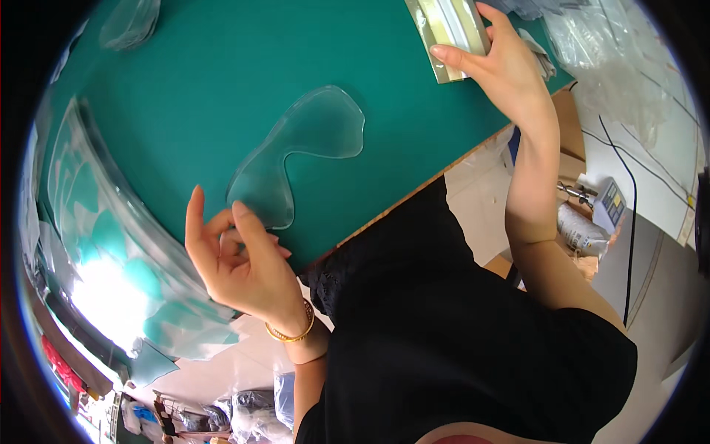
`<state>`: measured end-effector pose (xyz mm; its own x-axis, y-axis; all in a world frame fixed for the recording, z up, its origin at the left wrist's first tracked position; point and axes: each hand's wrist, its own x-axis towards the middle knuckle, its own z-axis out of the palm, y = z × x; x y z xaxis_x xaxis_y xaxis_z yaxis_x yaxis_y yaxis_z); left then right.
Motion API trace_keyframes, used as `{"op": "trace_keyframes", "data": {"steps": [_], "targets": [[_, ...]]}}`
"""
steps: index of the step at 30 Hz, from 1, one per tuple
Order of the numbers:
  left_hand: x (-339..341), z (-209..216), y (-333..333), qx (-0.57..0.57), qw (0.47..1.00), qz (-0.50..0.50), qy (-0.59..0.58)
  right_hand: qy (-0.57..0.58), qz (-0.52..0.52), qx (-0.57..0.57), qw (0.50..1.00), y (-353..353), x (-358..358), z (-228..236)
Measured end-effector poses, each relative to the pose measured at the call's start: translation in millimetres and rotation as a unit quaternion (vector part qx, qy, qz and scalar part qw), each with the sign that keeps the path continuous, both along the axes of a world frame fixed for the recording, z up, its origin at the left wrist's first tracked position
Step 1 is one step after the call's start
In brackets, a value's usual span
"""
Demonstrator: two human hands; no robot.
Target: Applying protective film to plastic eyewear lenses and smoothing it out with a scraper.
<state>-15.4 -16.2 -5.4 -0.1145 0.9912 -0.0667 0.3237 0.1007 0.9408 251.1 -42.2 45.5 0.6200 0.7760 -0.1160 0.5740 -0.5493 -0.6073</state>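
A clear, goggle-shaped plastic lens point(318, 126) lies flat on the green tabletop point(200, 81). At its lower end is my left hand point(248, 259), with a gold bracelet on the wrist. One finger stretches out and the others bend loosely. Nothing shows in its grasp, though whether a fingertip touches the lens edge is hard to tell. Over the table's far right part, my right hand point(506, 66) grips a rectangular block point(447, 37), yellowish with a white strip along its middle and silvery edges. Thumb and fingers hold it from its right side, and the frame's top cuts it off.
A large stack of clear curved plastic sheets point(111, 214) stands at the left, reflecting bright light. More clear pieces point(132, 22) lie at the far left. Clear plastic bags point(599, 52) sit beyond the right corner. Below are cardboard boxes point(568, 126), a grey device point(610, 203) and a black cable point(632, 222).
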Motion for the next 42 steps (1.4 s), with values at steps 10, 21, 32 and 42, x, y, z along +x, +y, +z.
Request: {"op": "trace_keyframes", "data": {"steps": [10, 21, 32, 42], "targets": [[1.4, 3.6, -2.4, 0.005, 0.999, -0.030, 0.018, -0.076, 0.179, 0.040, 0.980, -3.7, -93.9, -12.9], [1.6, 3.5, -4.9, 0.008, 0.999, -0.037, 0.023, 0.038, 0.018, -0.096, 0.994, -4.7, -58.7, 21.0], [17.7, 26.6, -5.7, 0.076, 0.995, -0.054, -0.021, -0.027, 0.171, 0.079, 0.982, -7.6, -74.8, -21.6], [0.1, 13.8, -3.9, 0.049, 0.996, -0.074, -0.007, 0.000, 0.174, 0.076, 0.982, -5.2, -73.9, -20.8]]}}
